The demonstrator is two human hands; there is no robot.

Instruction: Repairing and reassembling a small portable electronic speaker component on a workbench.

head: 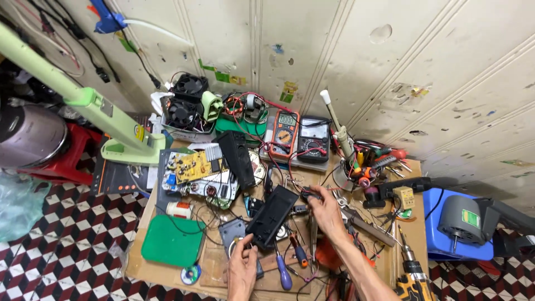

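Note:
A long black plastic case lies tilted across the middle of the cluttered workbench. My left hand grips its near lower end beside a small grey square part. At the case's far upper corner, my right hand pinches a small black piece with red wires running from it. Screwdrivers with blue and orange handles lie just under the case.
A yellow circuit board, a black box, two multimeters, fans, a green mat, a yellow drill and a tool cup crowd the wooden bench. A blue crate with a motor stands to the right.

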